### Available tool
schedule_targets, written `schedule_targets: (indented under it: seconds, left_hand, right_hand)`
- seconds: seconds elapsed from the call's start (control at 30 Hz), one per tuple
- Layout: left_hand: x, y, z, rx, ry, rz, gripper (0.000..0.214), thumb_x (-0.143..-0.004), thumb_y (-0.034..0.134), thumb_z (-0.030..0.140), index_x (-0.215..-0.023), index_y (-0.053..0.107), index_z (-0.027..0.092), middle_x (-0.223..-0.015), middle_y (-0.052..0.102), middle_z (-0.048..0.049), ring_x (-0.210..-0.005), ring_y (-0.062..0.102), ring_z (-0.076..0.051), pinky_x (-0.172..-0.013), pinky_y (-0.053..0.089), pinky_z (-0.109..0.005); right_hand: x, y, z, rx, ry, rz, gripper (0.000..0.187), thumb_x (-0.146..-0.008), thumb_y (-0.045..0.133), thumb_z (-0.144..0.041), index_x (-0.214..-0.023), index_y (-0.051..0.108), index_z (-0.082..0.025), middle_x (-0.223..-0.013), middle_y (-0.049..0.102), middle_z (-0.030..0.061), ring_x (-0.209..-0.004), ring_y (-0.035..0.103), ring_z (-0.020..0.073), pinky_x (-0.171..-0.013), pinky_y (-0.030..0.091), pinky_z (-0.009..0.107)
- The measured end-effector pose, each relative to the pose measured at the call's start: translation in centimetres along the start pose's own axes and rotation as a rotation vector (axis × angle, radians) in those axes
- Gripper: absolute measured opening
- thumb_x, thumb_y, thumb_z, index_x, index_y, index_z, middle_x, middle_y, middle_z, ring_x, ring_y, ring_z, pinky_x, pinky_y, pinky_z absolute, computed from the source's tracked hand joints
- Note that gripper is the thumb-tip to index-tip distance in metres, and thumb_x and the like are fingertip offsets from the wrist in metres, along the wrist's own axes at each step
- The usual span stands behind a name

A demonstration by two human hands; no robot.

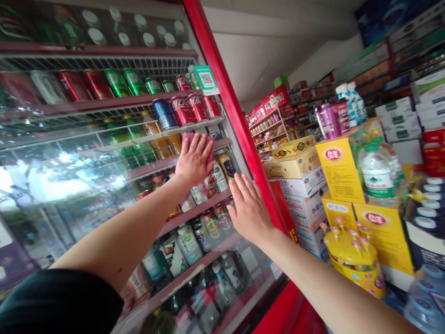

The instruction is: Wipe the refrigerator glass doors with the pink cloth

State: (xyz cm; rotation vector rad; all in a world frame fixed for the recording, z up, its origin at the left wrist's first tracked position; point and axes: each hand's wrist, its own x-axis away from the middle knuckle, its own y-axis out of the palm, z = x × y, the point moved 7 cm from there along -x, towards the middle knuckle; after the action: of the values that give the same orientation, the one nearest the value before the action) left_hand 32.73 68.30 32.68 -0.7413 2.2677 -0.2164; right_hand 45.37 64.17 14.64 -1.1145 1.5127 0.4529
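Against the glass fridge door (104, 185), the left hand (195, 160) lies flat, fingers spread so as to press the pink cloth (188, 136) beneath evenly, while the straight-fingered right hand (251, 208), near the red frame (231, 97), perhaps braces there, though contact is unclear.

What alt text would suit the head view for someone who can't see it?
A person's left hand lies flat over a pink cloth at the glass door of a red-framed drinks fridge, the open right hand near the frame. Cans and bottles line shelves behind the glass; cartons are stacked at right.
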Motion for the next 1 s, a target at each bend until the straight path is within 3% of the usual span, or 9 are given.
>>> schedule_targets:
  seconds: [0.17,0.3,0.4,0.63,0.73,0.83,1.0]
  left_hand:
    - [-4.3,2.0,3.0,0.005,0.105,-0.039,0.078,-0.105,0.043,0.057,-0.172,0.034,0.016,-0.183,0.024,-0.0145,-0.172,0.012,-0.036,-0.139,-0.002,-0.056]
    - [-4.8,2.0,3.4,0.018,0.138,-0.06,0.08,-0.105,0.044,0.057,-0.172,0.033,0.015,-0.183,0.025,-0.0157,-0.172,0.014,-0.036,-0.139,0.0,-0.056]
    - [-2.1,0.9,2.3,0.024,0.083,-0.025,0.081,-0.105,0.044,0.056,-0.174,0.029,0.016,-0.183,0.022,-0.0148,-0.172,0.012,-0.035,-0.139,0.0,-0.056]
    - [8.7,-2.4,-2.0,-0.017,-0.074,0.016,0.08,-0.108,0.04,0.055,-0.176,0.022,0.017,-0.184,0.016,-0.015,-0.173,0.009,-0.036,-0.139,0.006,-0.061]
    - [10.3,-2.7,-2.5,-0.019,-0.115,0.021,0.081,-0.107,0.042,0.055,-0.176,0.023,0.018,-0.184,0.017,-0.015,-0.172,0.01,-0.037,-0.139,0.008,-0.062]
    - [9.0,-2.2,-2.0,-0.019,-0.143,0.027,0.081,-0.107,0.041,0.055,-0.176,0.022,0.018,-0.183,0.018,-0.0155,-0.172,0.011,-0.038,-0.139,0.008,-0.065]
    - [3.7,-0.4,0.8,0.01,-0.085,0.02,0.081,-0.106,0.041,0.054,-0.175,0.024,0.015,-0.183,0.018,-0.0168,-0.172,0.011,-0.039,-0.138,0.005,-0.064]
  right_hand:
    - [-0.2,0.2,0.5,0.031,0.009,-0.02,0.071,-0.101,0.059,-0.023,-0.168,0.041,-0.008,-0.181,0.028,0.0182,-0.171,0.02,0.0355,-0.14,0.023,0.06]
    - [-0.4,-0.2,-0.2,0.046,0.008,-0.025,0.072,-0.1,0.06,-0.022,-0.168,0.04,-0.007,-0.181,0.028,0.0193,-0.171,0.021,0.0365,-0.139,0.024,0.061]
    - [-0.3,-0.7,-0.9,0.027,0.001,-0.012,0.073,-0.1,0.059,-0.023,-0.169,0.039,-0.011,-0.182,0.028,0.017,-0.171,0.02,0.0345,-0.139,0.024,0.062]
    - [0.6,-1.1,-0.8,-0.006,-0.004,-0.024,0.07,-0.101,0.061,-0.023,-0.167,0.043,-0.01,-0.181,0.03,0.0161,-0.17,0.023,0.0347,-0.14,0.024,0.061]
    - [1.1,-0.8,0.0,-0.025,0.006,-0.019,0.069,-0.1,0.061,-0.023,-0.166,0.045,-0.012,-0.181,0.03,0.0162,-0.171,0.023,0.0344,-0.139,0.026,0.062]
    - [1.5,-0.3,0.7,-0.026,0.016,-0.031,0.067,-0.101,0.061,-0.023,-0.165,0.046,-0.009,-0.18,0.031,0.018,-0.171,0.022,0.0351,-0.139,0.027,0.062]
    - [1.9,0.1,1.6,-0.007,0.023,-0.055,0.067,-0.101,0.061,-0.023,-0.164,0.046,-0.006,-0.179,0.031,0.0203,-0.17,0.023,0.0365,-0.138,0.028,0.063]
